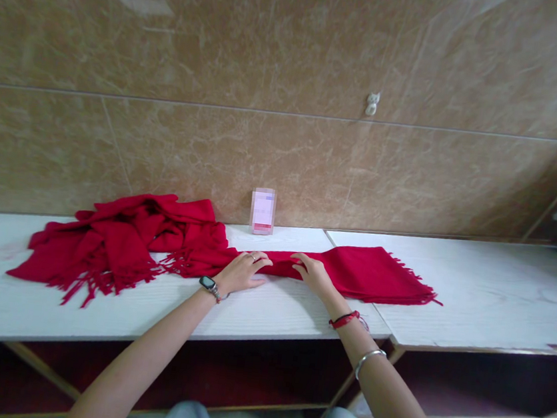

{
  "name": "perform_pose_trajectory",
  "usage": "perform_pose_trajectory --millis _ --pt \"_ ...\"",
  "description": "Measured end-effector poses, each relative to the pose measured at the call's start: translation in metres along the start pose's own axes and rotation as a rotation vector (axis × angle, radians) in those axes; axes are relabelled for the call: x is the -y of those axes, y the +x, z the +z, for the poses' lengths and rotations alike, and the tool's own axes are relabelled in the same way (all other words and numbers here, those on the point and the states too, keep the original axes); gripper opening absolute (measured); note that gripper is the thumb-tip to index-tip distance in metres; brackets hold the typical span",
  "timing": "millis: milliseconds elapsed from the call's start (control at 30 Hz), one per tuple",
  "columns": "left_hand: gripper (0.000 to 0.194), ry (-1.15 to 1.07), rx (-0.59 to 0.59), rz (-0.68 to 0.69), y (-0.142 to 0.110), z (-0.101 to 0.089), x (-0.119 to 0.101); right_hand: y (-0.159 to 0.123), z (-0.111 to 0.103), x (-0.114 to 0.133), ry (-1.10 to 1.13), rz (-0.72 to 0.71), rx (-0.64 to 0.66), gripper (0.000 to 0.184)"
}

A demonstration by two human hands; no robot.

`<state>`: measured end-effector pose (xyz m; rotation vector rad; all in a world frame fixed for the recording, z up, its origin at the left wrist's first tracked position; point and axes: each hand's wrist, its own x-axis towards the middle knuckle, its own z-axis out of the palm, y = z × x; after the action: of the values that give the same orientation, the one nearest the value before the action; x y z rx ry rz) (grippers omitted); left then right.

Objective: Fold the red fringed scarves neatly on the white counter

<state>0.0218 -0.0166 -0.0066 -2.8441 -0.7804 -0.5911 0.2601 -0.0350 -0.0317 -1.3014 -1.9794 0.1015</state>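
**Indoor room, home or shop unclear**

Brown marble-look tiles (256,52) rise behind the white worktop (496,281); open compartments (260,371) sit beneath it, a small cat figure (371,103) shows above it. Red fringed cloth (376,275) on it would suit either.

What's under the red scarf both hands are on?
White countertop shows along the near and far edges of the red scarf; a seam runs beneath it. Anything directly under the scarf, left hand or right hand is covered.
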Motion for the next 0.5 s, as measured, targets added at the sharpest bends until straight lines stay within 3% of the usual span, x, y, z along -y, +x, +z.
perform_pose_trajectory --millis 167,300,367,500 --pt "0.038 0.104 0.032 -0.103 0.0 0.006 0.005 0.0 0.0 0.0 0.033 0.016 0.014 0.023" --pt "0.037 0.098 -0.036 -0.172 -0.001 0.009 0.01 -0.011 -0.007 0.004 0.057 -0.099 0.069 0.047" --pt "0.036 0.086 -0.067 -0.182 -0.002 0.01 0.012 -0.016 -0.011 0.006 -0.015 -0.15 0.078 0.058" --pt "0.035 0.104 -0.064 -0.192 -0.002 0.011 0.012 -0.019 -0.017 0.013 -0.189 -0.165 0.097 0.057"
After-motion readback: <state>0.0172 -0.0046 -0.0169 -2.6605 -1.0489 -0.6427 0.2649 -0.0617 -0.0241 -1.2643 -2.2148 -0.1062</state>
